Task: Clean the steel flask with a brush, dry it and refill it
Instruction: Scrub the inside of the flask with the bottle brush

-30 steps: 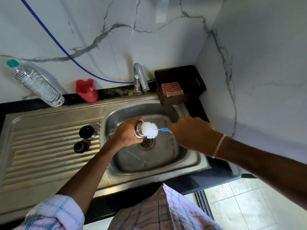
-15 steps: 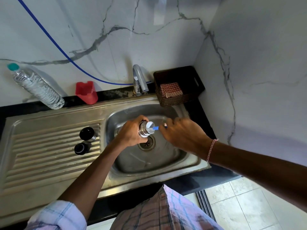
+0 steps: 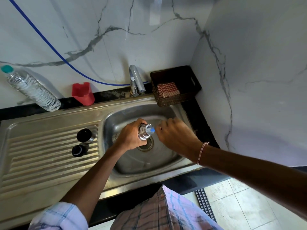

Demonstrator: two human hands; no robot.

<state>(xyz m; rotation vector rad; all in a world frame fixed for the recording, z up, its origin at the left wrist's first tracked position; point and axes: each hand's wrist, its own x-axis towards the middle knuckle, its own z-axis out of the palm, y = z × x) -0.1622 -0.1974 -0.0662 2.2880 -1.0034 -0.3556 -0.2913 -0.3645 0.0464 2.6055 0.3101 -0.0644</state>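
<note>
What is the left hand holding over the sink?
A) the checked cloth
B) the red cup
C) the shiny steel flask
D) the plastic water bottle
C: the left hand grips the steel flask above the sink drain, while the right hand holds the blue brush handle at its mouth.

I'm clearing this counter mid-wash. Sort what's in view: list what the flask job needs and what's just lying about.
Job: steel flask, gripped by the left hand; brush, mostly inside it, held by the right hand; sink; tap; probably also the black caps, checked cloth for drying, water bottle for refilling.
Lying about: red cup; basket around the cloth.
</note>
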